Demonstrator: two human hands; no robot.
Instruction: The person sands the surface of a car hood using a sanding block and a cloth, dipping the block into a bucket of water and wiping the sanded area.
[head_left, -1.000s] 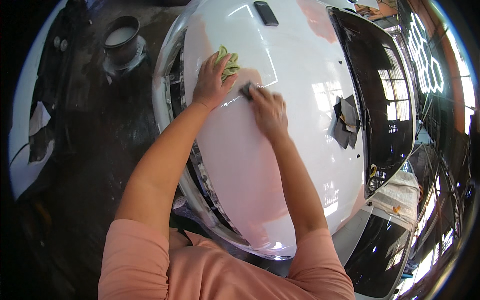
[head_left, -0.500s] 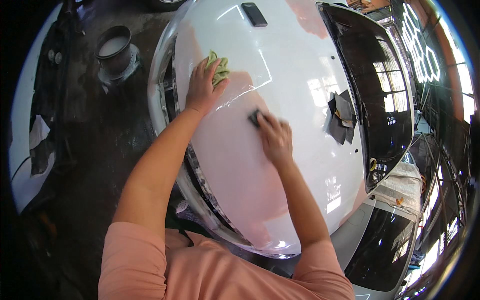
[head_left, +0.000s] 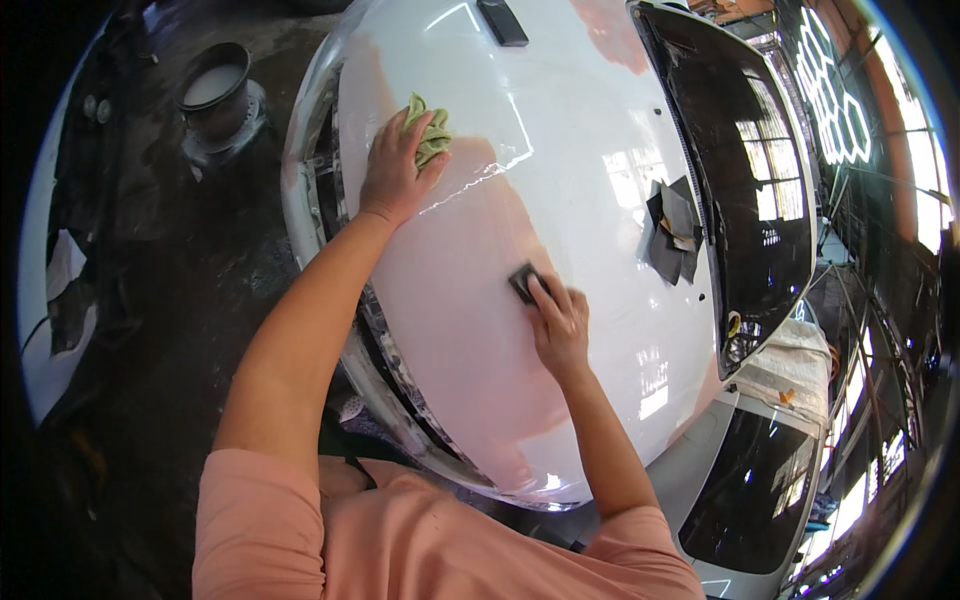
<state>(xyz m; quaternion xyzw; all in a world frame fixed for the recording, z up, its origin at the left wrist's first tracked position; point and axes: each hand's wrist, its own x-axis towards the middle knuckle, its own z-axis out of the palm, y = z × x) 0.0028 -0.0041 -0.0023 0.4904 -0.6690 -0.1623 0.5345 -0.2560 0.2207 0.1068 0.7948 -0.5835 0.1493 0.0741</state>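
Observation:
A white car hood (head_left: 600, 330) with a wide patch of pinkish filler (head_left: 450, 330) lies before me. My left hand (head_left: 398, 178) rests toward the hood's front edge, its fingers closed over a crumpled green cloth (head_left: 430, 138). Farther right, my right hand (head_left: 562, 325) grips a small dark sanding block (head_left: 524, 284) held against the edge of the pink patch. The block's underside is hidden against the surface.
A long black block (head_left: 503, 22) lies at the hood's far end. Several grey sandpaper sheets (head_left: 677, 232) sit near the dark windshield (head_left: 750, 180). A black bucket of cloudy liquid (head_left: 213, 88) stands on a support at the left. Another car (head_left: 745, 490) is at the lower right.
My right hand has moved the sanding block nearer to me along the patch. The left hand stays on the cloth while the whole view shifts slightly.

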